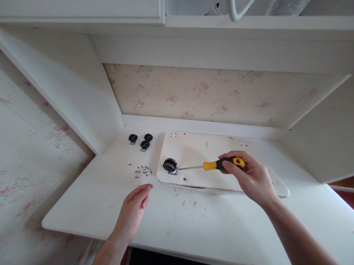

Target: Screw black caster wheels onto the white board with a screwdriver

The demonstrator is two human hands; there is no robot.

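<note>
I've got my right hand (251,178) wrapped around the yellow-and-black screwdriver (219,164), its tip at the wheel (170,165) on the board (222,178), left end. My left hand (132,213) lies open and empty on the desk (219,229), near the loose screws (142,171); three spare wheels (141,140) sit far left.

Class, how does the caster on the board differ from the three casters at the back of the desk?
The caster on the board sits alone, the screwdriver tip at its plate, held by the right hand; the three casters sit grouped on the desk, untouched. It appears larger than they do. All have black wheels.
</note>
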